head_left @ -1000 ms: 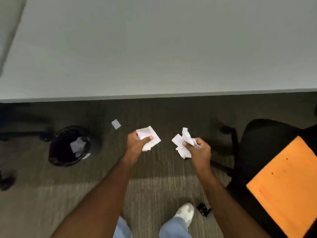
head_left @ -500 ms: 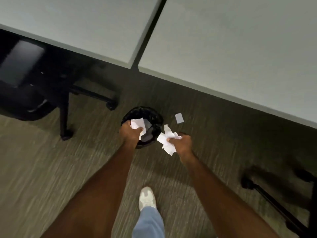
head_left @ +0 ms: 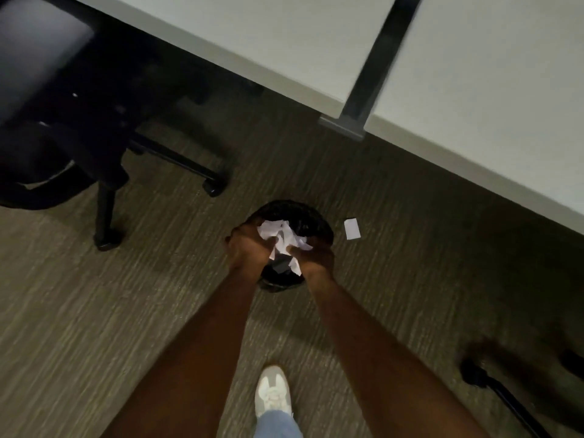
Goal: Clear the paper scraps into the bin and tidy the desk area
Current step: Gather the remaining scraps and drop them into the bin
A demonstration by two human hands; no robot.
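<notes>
Hands together now over black bin (head_left: 311, 221), vs 1 s ago when held apart w/ one bunch of scraps each and bin well off to left. Left hand (head_left: 249, 249) and right hand (head_left: 316, 256) side by side, nearly touching, both curled round one crumpled wad of white paper scraps (head_left: 282, 237) pinched between them, directly above bin mouth. Exact finger lay blurred, but both plainly gripping paper, neither spread wide. Half a sec ago only left bunch was over rim, right bunch just beside it; since then merged into single wad, centred. Means: carry phase done, drop phase at hand; judged release should land inside since wad sits over opening, not over rim. Not yet let go though, so scraps not in bin at this moment. Risk: loose corners hanging below wad could flutter past far rim. One small white scrap (head_left: 352, 229) lying on carpet (head_left: 94, 311) just beyond right hand, beside bin, untouched across all three views, so still to collect. Desk (head_left: 284, 42) farther ahead of hands; black office chair (head_left: 63, 99) well off to left of left hand, maybe needs pushing in for tidy part.
</notes>
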